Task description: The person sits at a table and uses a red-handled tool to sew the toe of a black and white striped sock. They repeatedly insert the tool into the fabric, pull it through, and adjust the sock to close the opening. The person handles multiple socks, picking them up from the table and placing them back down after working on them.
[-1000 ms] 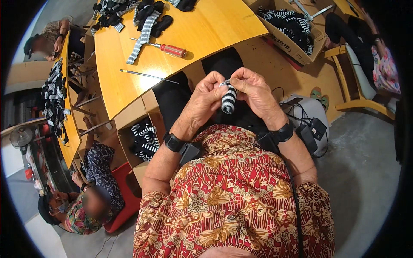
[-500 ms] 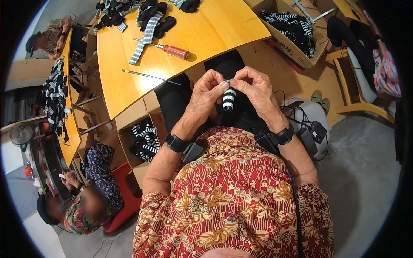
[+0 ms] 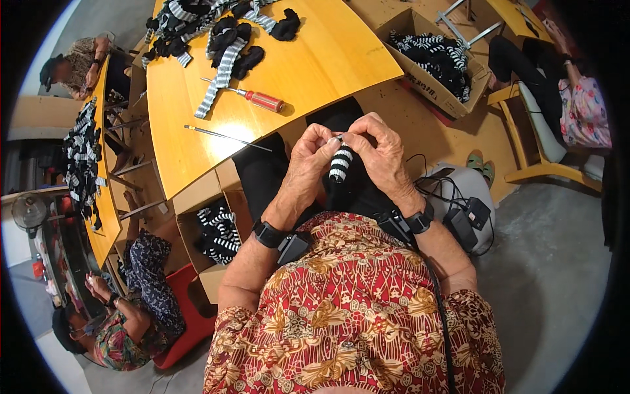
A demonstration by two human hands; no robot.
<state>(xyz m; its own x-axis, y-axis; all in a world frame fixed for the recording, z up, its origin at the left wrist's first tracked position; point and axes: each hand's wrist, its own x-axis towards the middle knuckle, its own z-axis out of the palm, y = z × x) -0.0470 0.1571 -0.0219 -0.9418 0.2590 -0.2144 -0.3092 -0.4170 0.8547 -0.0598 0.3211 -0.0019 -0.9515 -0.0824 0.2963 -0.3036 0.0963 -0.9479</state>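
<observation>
Yellow tabletop (image 3: 321,59), one red-handled screwdriver (image 3: 264,102), one thin rod (image 3: 226,137); two hands (image 3: 307,161) in a pinch on one striped knit tube (image 3: 340,161).

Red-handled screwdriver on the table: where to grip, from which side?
I'd take the screwdriver by its red handle, from the near right side: the handle is thick, uncovered and points that way, while a striped fabric piece crosses the shaft.

The camera on your head looked down over your shirt (image 3: 348,295), with your left hand (image 3: 307,159) and right hand (image 3: 380,157) near, and the table (image 3: 321,59) farther off.
</observation>
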